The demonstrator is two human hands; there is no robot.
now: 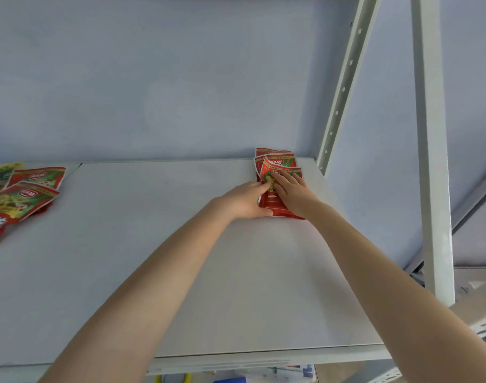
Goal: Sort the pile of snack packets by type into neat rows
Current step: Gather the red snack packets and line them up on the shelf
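Note:
A row of red snack packets (275, 161) lies overlapping at the back right of the white shelf (181, 272). The nearest red packet (275, 201) sits at the row's front. My left hand (244, 200) rests against its left edge, thumb along the near side. My right hand (291, 192) lies flat on top of it with straight fingers pointing toward the wall. At the far left lies a loose pile of packets (23, 194), red-and-green ones and a yellow-green one, partly cut off by the frame edge.
White perforated uprights (344, 87) and a thicker post (435, 161) stand at the shelf's right end. A pale blue wall (153, 78) closes the back. Below the front lip (236, 363), items on a lower level show partly.

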